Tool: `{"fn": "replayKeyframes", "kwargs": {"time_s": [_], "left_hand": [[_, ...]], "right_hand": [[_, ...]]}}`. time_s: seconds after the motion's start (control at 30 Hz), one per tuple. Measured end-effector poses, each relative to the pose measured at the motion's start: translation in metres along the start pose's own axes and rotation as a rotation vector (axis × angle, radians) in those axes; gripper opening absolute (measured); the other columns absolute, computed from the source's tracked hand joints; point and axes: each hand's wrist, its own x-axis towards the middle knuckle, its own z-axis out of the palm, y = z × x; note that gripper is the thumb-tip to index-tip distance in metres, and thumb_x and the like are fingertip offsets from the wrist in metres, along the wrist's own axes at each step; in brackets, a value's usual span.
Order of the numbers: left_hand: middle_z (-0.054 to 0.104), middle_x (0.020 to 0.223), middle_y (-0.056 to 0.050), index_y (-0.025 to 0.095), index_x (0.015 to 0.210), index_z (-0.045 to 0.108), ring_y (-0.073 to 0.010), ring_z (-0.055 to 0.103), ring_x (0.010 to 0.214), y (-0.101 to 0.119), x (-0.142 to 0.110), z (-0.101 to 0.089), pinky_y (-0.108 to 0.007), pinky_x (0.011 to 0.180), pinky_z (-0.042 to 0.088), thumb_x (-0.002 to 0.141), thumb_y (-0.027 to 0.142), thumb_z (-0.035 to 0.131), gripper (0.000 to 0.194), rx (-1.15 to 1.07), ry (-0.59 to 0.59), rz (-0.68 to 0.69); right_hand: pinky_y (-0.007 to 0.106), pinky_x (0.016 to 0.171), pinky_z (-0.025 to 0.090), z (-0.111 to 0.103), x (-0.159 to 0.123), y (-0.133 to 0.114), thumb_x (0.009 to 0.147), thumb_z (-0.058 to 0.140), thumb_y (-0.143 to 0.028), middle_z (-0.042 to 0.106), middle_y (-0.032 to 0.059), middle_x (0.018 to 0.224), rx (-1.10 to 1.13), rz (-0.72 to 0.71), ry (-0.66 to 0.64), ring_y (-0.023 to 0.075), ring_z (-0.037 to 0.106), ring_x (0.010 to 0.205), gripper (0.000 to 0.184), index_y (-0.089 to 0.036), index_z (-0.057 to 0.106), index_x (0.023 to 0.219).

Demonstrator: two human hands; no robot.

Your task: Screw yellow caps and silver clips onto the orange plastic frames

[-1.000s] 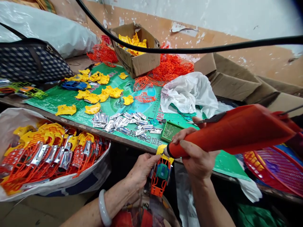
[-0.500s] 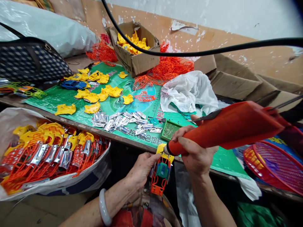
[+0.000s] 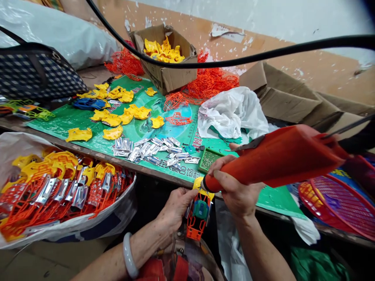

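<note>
Tabletop [image 3: 55, 125] just beyond the toy car [image 3: 200, 209] — car's long axis points toward it. Left hand [image 3: 173, 209] nearer, fingers pinching car's left side; right hand [image 3: 241, 193], fingers round red tool [image 3: 275, 160] — nose at car's far yellow end.

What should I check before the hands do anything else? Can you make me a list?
1. Left hand holding the toy: ok, it grips near the yellow end.
2. Right hand holding the red tool: ok, its fingers wrap around it.
3. Tool pointed at the toy: ok, its tip is at the yellow end.
4. Tip fitted in properly: cannot tell, its very end is too small to see.
5. Left thumb well away from the tip: not ok, it's close beside it.
6. Black cable off the hands: ok, it doesn't touch them.
</note>
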Motion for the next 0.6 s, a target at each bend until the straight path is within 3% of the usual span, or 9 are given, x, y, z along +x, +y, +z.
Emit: {"fn": "replayKeyframes", "kwargs": {"time_s": [0.23, 0.6], "left_hand": [[0.063, 0.053, -0.001, 0.012, 0.062, 0.064, -0.0104, 0.053, 0.046, -0.005, 0.004, 0.000, -0.022, 0.047, 0.040, 0.059, 0.037, 0.081, 0.031, 0.012, 0.030, -0.007], [0.063, 0.054, -0.001, 0.013, 0.065, 0.063, -0.0120, 0.054, 0.046, -0.006, 0.006, 0.001, -0.023, 0.046, 0.041, 0.061, 0.031, 0.078, 0.024, 0.008, 0.041, 0.004]], "right_hand": [[0.032, 0.061, 0.052, 0.013, -0.001, -0.008, 0.060, 0.071, -0.012, 0.062, -0.0031, 0.067, 0.019, 0.071, 0.065, 0.0132, 0.059, 0.059, 0.015, -0.019, 0.062, 0.068], [0.027, 0.054, 0.052, 0.020, 0.000, -0.011, 0.057, 0.070, -0.014, 0.063, -0.0027, 0.063, -0.031, 0.075, 0.063, 0.0114, 0.059, 0.053, 0.009, -0.018, 0.063, 0.059]]}}
